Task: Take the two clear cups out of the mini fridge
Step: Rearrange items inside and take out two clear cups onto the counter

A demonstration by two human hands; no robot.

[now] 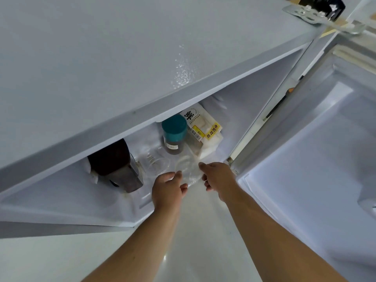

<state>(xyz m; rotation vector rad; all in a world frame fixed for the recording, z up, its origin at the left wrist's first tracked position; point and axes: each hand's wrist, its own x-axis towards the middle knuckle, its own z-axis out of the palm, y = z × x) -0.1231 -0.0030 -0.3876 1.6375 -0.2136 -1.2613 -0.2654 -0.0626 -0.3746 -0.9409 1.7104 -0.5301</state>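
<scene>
The white mini fridge [142, 64] stands open below me. Two clear cups sit at the front of its floor. One clear cup [157, 164] stands on the left, just beyond my left hand [167, 190]. The other clear cup [189, 169] is between my two hands; my left fingers touch its left side and my right hand [218, 179] wraps its right side. Both cups are see-through and hard to outline.
Behind the cups stand a jar with a teal lid [174, 134], a packet of bread with a yellow label [203, 129] and a dark brown container [115, 165] at the left. The open door [325, 139] is at the right. Pale floor lies below.
</scene>
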